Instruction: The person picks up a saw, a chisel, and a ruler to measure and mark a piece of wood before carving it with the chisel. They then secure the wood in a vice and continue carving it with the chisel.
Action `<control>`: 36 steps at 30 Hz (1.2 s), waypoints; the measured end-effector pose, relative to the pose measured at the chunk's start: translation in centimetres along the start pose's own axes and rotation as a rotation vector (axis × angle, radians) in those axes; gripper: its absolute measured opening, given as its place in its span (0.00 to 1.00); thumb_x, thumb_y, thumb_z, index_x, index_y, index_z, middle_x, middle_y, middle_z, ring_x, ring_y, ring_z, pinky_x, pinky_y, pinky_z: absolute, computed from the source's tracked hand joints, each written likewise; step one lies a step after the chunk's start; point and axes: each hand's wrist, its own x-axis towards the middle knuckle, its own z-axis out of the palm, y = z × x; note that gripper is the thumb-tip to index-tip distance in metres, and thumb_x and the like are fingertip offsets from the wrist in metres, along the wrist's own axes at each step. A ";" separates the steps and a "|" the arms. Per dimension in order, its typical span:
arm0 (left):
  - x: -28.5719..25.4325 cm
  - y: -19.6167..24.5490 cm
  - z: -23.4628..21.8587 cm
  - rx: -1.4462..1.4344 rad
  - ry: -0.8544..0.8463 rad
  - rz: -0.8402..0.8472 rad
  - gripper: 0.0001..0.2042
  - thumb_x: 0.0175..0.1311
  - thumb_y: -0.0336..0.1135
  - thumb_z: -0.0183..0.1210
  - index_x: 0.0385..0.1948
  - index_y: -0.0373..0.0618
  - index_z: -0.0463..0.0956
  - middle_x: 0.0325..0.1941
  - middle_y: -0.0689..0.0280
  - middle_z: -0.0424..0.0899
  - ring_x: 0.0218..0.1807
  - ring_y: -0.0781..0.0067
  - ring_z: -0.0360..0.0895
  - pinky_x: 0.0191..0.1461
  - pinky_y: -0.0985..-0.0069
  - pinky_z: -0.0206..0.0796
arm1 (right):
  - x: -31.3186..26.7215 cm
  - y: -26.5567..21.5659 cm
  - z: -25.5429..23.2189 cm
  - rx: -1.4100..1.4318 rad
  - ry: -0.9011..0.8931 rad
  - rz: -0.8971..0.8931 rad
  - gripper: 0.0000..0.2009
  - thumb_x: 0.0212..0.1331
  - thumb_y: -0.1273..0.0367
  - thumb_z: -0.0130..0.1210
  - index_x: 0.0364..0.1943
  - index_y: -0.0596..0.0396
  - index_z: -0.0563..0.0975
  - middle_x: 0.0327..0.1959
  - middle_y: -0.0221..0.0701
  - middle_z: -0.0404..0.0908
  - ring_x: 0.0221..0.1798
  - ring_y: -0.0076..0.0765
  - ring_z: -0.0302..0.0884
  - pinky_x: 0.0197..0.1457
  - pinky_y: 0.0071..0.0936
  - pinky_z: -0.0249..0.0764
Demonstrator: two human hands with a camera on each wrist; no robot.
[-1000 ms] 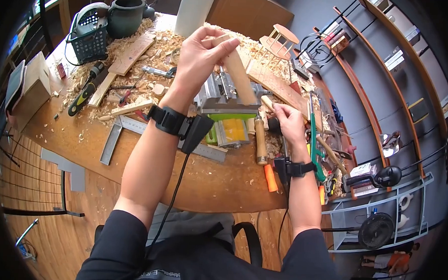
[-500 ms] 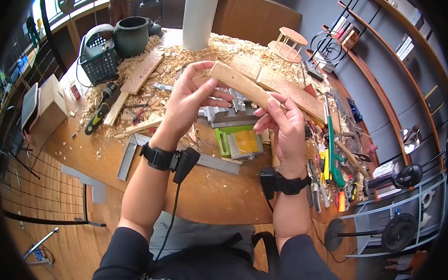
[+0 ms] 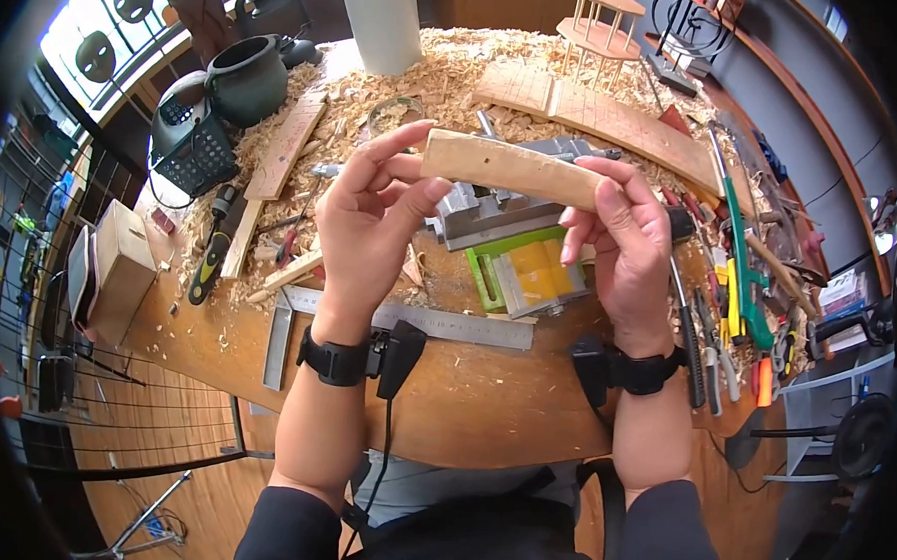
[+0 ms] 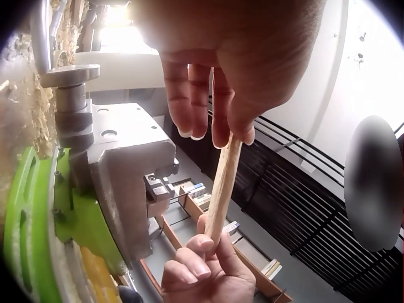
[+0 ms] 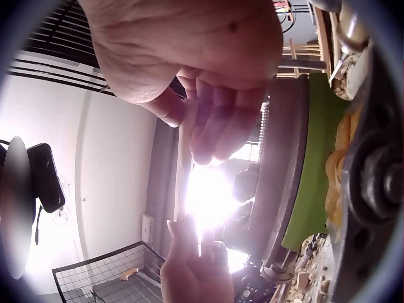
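A flat wooden strip (image 3: pixel 508 169) is held level above the counter (image 3: pixel 463 401), pinched at its left end by the fingers of the left hand (image 3: pixel 371 212) and at its right end by the fingers of the right hand (image 3: pixel 625 238). In the left wrist view the strip (image 4: pixel 221 186) is seen edge-on, thin, gripped between the thumb and fingertips of the left hand (image 4: pixel 214 76), with the right hand (image 4: pixel 205 274) at its far end. In the right wrist view the strip is largely lost in glare.

Just below the strip a grey metal bench vise (image 3: pixel 502 207) on a green base (image 3: pixel 514 273) is seen. A steel ruler (image 3: pixel 417 319) lies near the counter's front edge, between the wrists. Wood shavings (image 3: pixel 427 79) are spread behind the vise; hand tools (image 3: pixel 739 283) are crowded along the right edge. Bare counter is left in front of the ruler.
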 end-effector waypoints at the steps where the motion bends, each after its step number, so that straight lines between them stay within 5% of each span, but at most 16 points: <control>1: -0.1 -0.1 0.1 0.013 0.017 0.024 0.23 0.59 0.21 0.63 0.58 0.35 0.71 0.38 0.65 0.84 0.39 0.81 0.80 0.42 0.85 0.73 | 0.0 -0.1 0.0 0.022 -0.012 -0.004 0.14 0.71 0.64 0.49 0.51 0.62 0.74 0.29 0.37 0.80 0.21 0.24 0.75 0.27 0.18 0.73; 6: -0.3 -0.7 0.6 -0.003 0.012 0.136 0.26 0.52 0.22 0.69 0.55 0.38 0.70 0.46 0.64 0.82 0.48 0.78 0.79 0.47 0.81 0.72 | 0.0 0.0 0.0 0.065 -0.009 0.020 0.16 0.71 0.63 0.49 0.50 0.62 0.74 0.26 0.35 0.80 0.21 0.25 0.75 0.25 0.19 0.73; 13: -0.5 -0.6 0.7 -0.048 -0.001 0.136 0.25 0.55 0.23 0.67 0.56 0.38 0.70 0.47 0.64 0.82 0.49 0.78 0.78 0.48 0.80 0.71 | 0.1 0.4 -0.2 0.097 -0.027 0.058 0.15 0.71 0.63 0.49 0.50 0.62 0.74 0.27 0.35 0.80 0.22 0.25 0.76 0.25 0.19 0.73; 19: -0.4 -0.7 0.5 -0.036 0.015 0.149 0.22 0.59 0.23 0.64 0.55 0.38 0.69 0.46 0.65 0.82 0.50 0.79 0.78 0.50 0.81 0.68 | -0.3 0.2 0.3 -0.085 -0.007 -0.095 0.14 0.71 0.65 0.49 0.53 0.60 0.73 0.29 0.35 0.80 0.23 0.23 0.75 0.27 0.18 0.73; 27: -0.3 -0.6 0.2 -0.040 0.081 0.102 0.17 0.65 0.25 0.58 0.54 0.33 0.68 0.42 0.61 0.82 0.43 0.76 0.79 0.47 0.77 0.73 | -1.0 0.3 0.8 -0.252 -0.040 -0.259 0.14 0.69 0.68 0.52 0.54 0.60 0.72 0.34 0.35 0.81 0.26 0.20 0.74 0.31 0.15 0.70; 33: 0.1 -1.0 0.2 -0.099 0.155 0.063 0.15 0.68 0.29 0.56 0.54 0.33 0.71 0.40 0.62 0.83 0.36 0.79 0.78 0.46 0.80 0.69 | -1.2 0.2 1.0 -0.237 -0.072 -0.275 0.18 0.75 0.64 0.41 0.59 0.60 0.72 0.36 0.35 0.81 0.26 0.19 0.74 0.33 0.17 0.72; 36: 0.3 -1.3 -0.2 -0.078 0.176 0.043 0.15 0.69 0.32 0.56 0.53 0.33 0.72 0.40 0.62 0.83 0.37 0.80 0.78 0.44 0.81 0.70 | -1.1 0.3 0.3 -0.251 -0.140 -0.230 0.19 0.74 0.66 0.40 0.60 0.65 0.70 0.45 0.42 0.80 0.33 0.30 0.79 0.34 0.21 0.76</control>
